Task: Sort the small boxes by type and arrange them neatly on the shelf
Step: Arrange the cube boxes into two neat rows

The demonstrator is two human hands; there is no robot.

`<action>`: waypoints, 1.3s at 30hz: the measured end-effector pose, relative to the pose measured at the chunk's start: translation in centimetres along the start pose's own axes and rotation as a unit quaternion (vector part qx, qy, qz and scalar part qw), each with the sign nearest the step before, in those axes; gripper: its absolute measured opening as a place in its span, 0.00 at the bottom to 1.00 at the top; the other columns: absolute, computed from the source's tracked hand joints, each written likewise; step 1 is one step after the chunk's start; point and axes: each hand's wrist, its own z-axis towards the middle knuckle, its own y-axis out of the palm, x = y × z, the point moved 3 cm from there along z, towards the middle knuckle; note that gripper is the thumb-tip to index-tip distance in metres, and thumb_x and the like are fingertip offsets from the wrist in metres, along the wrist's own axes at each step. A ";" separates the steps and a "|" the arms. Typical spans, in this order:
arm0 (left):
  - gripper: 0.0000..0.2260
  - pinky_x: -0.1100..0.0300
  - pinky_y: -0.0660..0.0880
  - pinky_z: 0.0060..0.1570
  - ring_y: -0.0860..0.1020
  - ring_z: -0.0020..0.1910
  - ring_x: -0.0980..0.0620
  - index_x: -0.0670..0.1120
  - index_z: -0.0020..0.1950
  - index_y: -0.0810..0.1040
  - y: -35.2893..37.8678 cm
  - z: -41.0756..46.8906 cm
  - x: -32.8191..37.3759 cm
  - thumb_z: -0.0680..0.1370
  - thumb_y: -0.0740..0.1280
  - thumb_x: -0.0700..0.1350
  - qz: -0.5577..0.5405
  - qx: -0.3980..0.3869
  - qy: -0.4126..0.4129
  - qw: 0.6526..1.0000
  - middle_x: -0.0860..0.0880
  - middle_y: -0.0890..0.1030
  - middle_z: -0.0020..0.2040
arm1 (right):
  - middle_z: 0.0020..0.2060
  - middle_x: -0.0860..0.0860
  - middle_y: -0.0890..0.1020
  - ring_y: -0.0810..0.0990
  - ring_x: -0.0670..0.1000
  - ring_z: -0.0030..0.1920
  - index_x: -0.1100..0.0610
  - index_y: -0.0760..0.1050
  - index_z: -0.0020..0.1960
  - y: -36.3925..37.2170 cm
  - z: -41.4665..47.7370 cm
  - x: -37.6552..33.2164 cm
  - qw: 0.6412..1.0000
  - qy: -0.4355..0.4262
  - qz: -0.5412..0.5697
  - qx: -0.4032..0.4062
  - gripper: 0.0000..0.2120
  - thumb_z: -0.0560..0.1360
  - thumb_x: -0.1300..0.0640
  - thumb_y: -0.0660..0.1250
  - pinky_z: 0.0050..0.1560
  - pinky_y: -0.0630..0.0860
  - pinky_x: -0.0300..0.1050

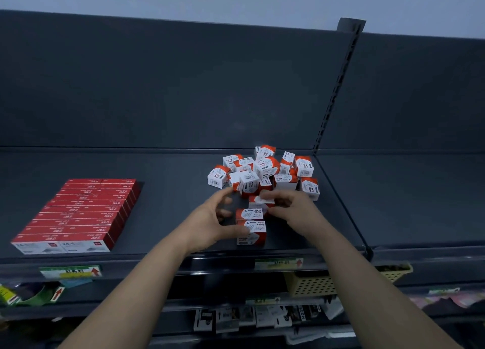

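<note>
Both hands reach over the front of the dark shelf [168,204], close together and right of its middle. The right hand [294,209] has its fingers curled in and pinches a small red-and-white paper-clip box [256,201] between fingertips and thumb; the box sits low, at or just above the shelf, at the far end of a short row [252,228] of like boxes that runs back from the front edge. The left hand [212,217] is half open: its fingers are bent loosely and spread in the air, gripping nothing, while its thumb lies against the left side of the row near the front boxes. Just behind the hands lies a loose pile [262,167] of the same clip boxes, tumbled at all angles, some on their sides, reaching nearly to the back panel. Well apart on the left of the shelf, flat red staple boxes [78,215] stand packed in two tidy columns from the front edge backward. A green and yellow label [70,272] with a red arrow is fixed to the shelf's front rail, and a pale perforated basket [309,285] hangs on the level below, under the right forearm
</note>
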 end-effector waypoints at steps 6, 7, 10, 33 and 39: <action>0.29 0.51 0.73 0.64 0.79 0.56 0.58 0.57 0.67 0.73 -0.2 0.8 -0.4 0.67 0.74 0.60 -0.006 -0.023 0.005 1.000 0.55 0.82 0.56 | 0.53 0.49 0.84 0.81 0.48 0.56 0.50 0.79 0.55 0.5 0.8 0.5 0.995 0.031 0.067 -0.064 0.14 0.77 0.66 0.64 0.59 0.77 0.45; 0.27 0.51 0.73 0.63 0.80 0.54 0.57 0.56 0.65 0.75 -0.4 0.9 -0.4 0.67 0.74 0.60 -0.004 -0.021 0.004 1.000 0.55 0.82 0.54 | 0.53 0.49 0.84 0.82 0.47 0.55 0.52 0.79 0.56 0.5 0.9 0.5 0.995 0.032 0.073 -0.066 0.14 0.78 0.67 0.63 0.58 0.77 0.43; 0.17 0.63 0.75 0.56 0.80 0.50 0.59 0.52 0.61 0.78 -1.2 1.9 0.2 0.74 0.71 0.54 0.000 0.024 -0.001 1.000 0.55 0.83 0.52 | 0.54 0.49 0.83 0.80 0.46 0.56 0.56 0.77 0.59 -0.1 1.3 0.6 0.998 0.023 0.044 -0.031 0.14 0.78 0.68 0.61 0.55 0.78 0.40; 0.08 0.68 0.73 0.44 0.80 0.47 0.57 0.51 0.56 0.80 -1.4 5.1 0.7 0.77 0.68 0.46 0.064 0.037 0.005 0.997 0.55 0.82 0.47 | 0.51 0.45 0.82 0.81 0.42 0.52 0.53 0.77 0.61 -0.1 2.7 0.8 1.000 0.007 0.008 -0.009 0.17 0.79 0.68 0.58 0.50 0.78 0.38; 0.06 0.61 0.76 0.46 0.81 0.47 0.52 0.51 0.53 0.80 -1.2 4.4 0.5 0.77 0.67 0.46 0.052 0.034 -0.004 0.998 0.51 0.83 0.47 | 0.52 0.46 0.82 0.80 0.44 0.52 0.52 0.79 0.59 0.0 2.3 0.9 0.999 0.007 -0.025 -0.019 0.15 0.79 0.65 0.60 0.51 0.77 0.36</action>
